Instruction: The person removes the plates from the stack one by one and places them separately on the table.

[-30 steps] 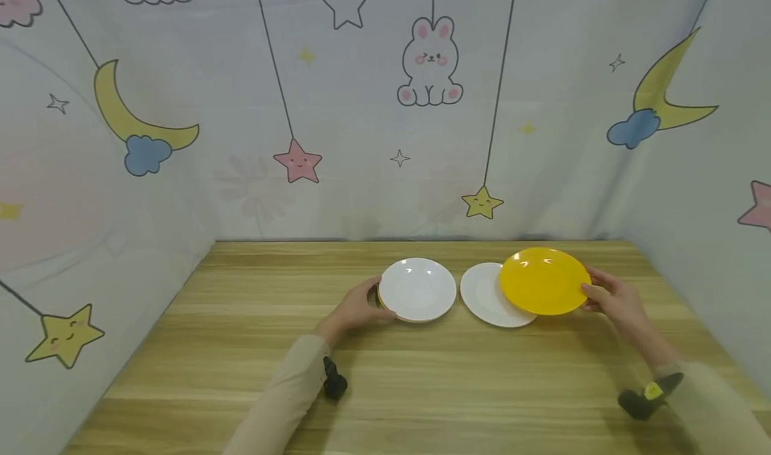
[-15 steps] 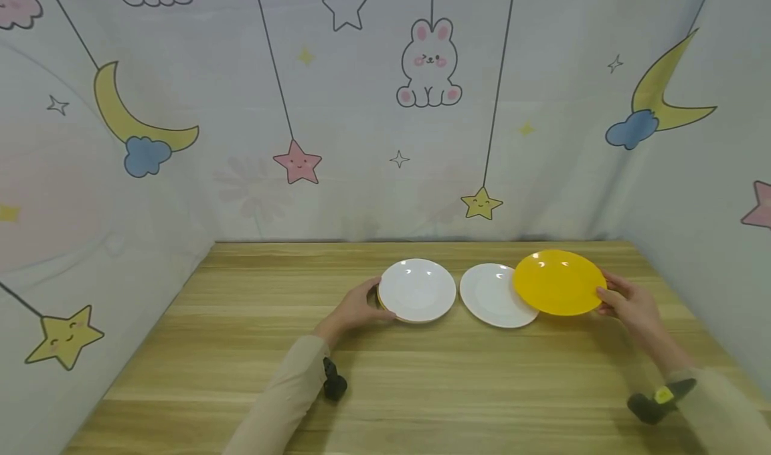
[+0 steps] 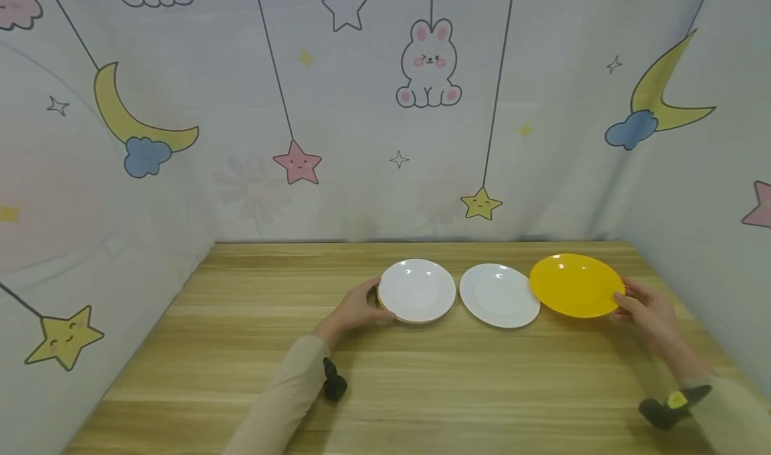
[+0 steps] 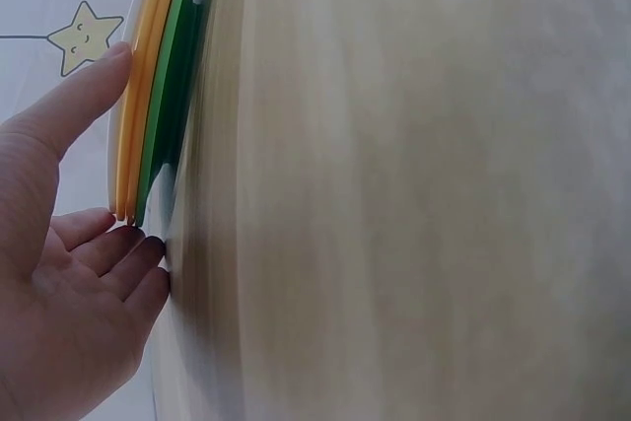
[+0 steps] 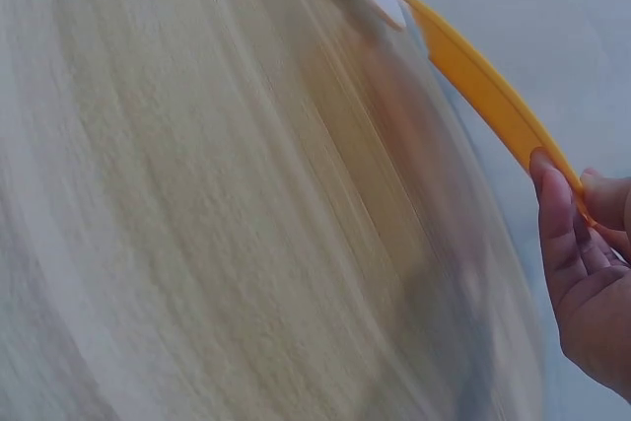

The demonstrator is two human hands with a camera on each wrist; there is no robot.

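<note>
Worktop [image 3: 421, 388]: spread across the foreground. Left hand [image 3: 357, 308], centre: thumb and fingers are curved against the rim of a stack of plates [image 3: 417, 291], white uppermost, yellow and green beneath. Right hand [image 3: 650, 313], right: yellow plate [image 3: 576, 286] is pinched by its edge, raised. White plate [image 3: 498, 296], right of centre: now uncovered, the yellow having been drawn rightward; separation is judged nearly complete. Patterned backdrop [image 3: 361, 207]: hung behind.

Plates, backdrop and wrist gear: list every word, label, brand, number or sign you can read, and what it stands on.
No readable text anywhere.
White plates, yellow plate: no lettering shows.
Backdrop: drawings only, no words.
Yellow patch on the right-side black wrist gear: too small to tell whether it bears print.
</note>
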